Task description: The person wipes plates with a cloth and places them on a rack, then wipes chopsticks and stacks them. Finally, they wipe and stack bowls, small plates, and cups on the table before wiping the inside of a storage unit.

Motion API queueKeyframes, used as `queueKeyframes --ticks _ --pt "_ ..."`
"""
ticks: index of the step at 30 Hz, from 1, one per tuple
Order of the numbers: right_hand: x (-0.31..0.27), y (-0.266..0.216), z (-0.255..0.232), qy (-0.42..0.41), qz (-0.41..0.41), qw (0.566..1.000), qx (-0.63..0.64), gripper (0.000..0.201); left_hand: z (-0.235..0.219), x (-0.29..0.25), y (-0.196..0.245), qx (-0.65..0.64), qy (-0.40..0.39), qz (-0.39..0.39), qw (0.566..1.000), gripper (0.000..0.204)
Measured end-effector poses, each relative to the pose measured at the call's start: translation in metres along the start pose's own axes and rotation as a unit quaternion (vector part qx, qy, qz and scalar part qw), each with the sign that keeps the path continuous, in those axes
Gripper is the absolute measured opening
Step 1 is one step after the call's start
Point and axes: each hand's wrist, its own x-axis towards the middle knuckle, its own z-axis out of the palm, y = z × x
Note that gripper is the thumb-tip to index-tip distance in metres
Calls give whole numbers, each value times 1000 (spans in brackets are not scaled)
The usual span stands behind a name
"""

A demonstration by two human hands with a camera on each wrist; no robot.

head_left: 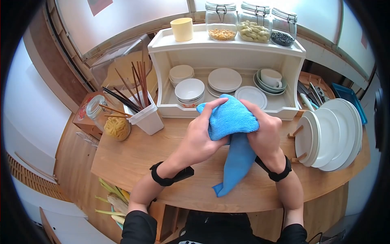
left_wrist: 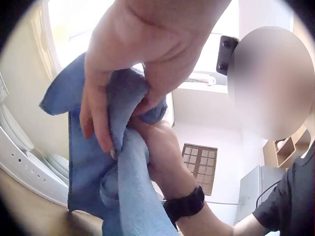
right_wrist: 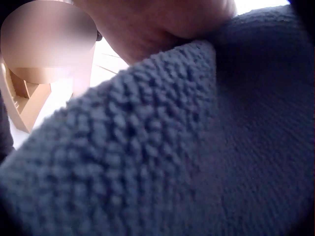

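A blue cloth (head_left: 233, 118) is bunched between both hands above the wooden table, its tail hanging down toward the front edge. The left hand (head_left: 199, 136) grips its left side, fingers over the top and thumb beneath. On the other side the right hand (head_left: 266, 132) grips the cloth, its thumb side along the upper edge. In the left wrist view, the left hand's (left_wrist: 142, 44) fingers curl over a fold of the cloth (left_wrist: 140, 196), and the right hand (left_wrist: 157, 142) is partly hidden behind it. Cloth (right_wrist: 123, 132) fills most of the right wrist view, below part of the hand (right_wrist: 157, 24).
A white shelf (head_left: 227, 42) with bowls, plates and a cup stands at the back, jars (head_left: 254, 30) on top. Left are a chopstick holder (head_left: 148, 118) and a pasta jar (head_left: 115, 126); right is a rack of plates (head_left: 341, 130). The table (head_left: 178, 193) has a curved front edge.
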Motion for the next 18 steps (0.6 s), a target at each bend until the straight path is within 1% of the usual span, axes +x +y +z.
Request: queueKeyframes --ticks 1,3,4,6,7,9,10,13,16,18 --pt "0 0 0 13 5 1000 5 41 0 0 0 14 16 22 1000 80" --pt "1 1 -1 40 16 999 16 38 4 -2 -3 -14 39 16 999 82" --pt "3 -1 -1 33 61 995 70 38 6 -3 -4 -29 51 14 998 84" --pt "6 -8 0 18 149 972 178 39 10 -3 -6 -100 61 -11 993 88" --pt "6 -5 -1 -8 143 975 172 38 12 -4 -6 -136 66 -23 988 91" --pt "7 6 -4 -59 131 977 159 37 9 -4 -4 -98 14 -20 995 98" --pt "8 8 -5 -52 119 981 146 37 6 -3 -2 -78 -13 -19 997 101" --pt "9 12 -10 -28 88 990 108 36 -9 -2 7 -96 -118 -8 988 105" --pt "12 10 -20 13 60 996 72 35 -30 0 2 -161 -190 -45 968 106" --pt "14 10 -25 53 29 997 52 34 -32 3 4 -126 -181 -89 971 104"
